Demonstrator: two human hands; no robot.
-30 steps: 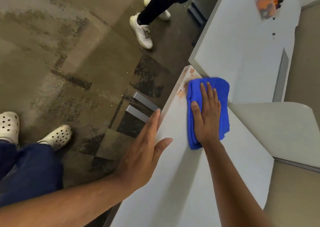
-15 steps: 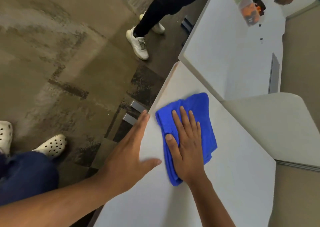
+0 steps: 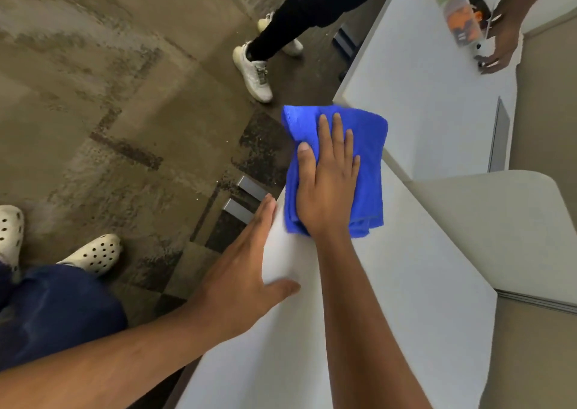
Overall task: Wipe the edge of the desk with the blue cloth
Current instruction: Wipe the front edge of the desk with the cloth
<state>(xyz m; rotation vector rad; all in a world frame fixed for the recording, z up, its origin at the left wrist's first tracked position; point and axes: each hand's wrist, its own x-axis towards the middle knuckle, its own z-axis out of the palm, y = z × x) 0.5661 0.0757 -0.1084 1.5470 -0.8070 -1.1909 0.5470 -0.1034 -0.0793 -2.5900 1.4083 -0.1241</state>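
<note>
A folded blue cloth point(image 3: 368, 146) lies over the far left corner of the white desk point(image 3: 390, 299), its upper left part hanging past the desk's edge. My right hand point(image 3: 327, 177) presses flat on the cloth, fingers spread and pointing away from me. My left hand point(image 3: 246, 268) rests open on the desk's left edge just below the cloth, fingers along the edge and thumb lying on the top.
A second white desk point(image 3: 431, 96) adjoins at the far side; another person's hand point(image 3: 499, 43) reaches a clear plastic container point(image 3: 452, 6) on it. That person's white shoe point(image 3: 254, 71) stands on the carpet nearby. A beige panel point(image 3: 487, 224) is at right. My own white clogs point(image 3: 93, 254) are lower left.
My right hand has pushed the cloth away from me to the desk's far left corner. The orange smear seen there a second ago is no longer visible. Another person's hand has come into view.
</note>
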